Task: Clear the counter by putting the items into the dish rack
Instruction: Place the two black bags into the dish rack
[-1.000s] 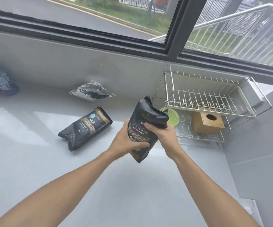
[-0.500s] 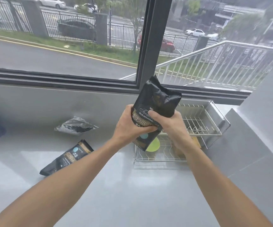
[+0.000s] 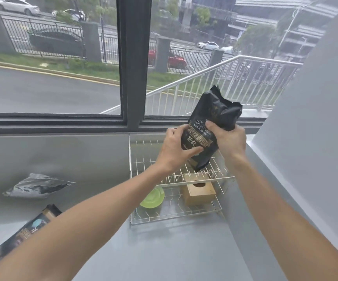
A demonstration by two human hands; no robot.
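Note:
I hold a black coffee bag [image 3: 210,126] upright in both hands, just over the upper tier of the wire dish rack [image 3: 143,165]. My left hand [image 3: 174,151] grips its lower left side and my right hand [image 3: 228,138] grips its right side. The bag's bottom corner hangs close to the upper tier's prongs; whether it touches them I cannot tell. A second black coffee bag [image 3: 25,233] lies on the counter at the lower left, partly behind my left forearm. A silver foil bag [image 3: 36,186] lies near the back wall.
On the rack's lower tier sit a green plate [image 3: 151,197] and a wooden box with a round hole [image 3: 199,191]. The grey counter [image 3: 164,250] ends at a wall on the right. A window runs along the back.
Both hands have carried the black coffee bag up and to the right, from in front of the rack to above its upper tier. The view has tilted up toward the window.

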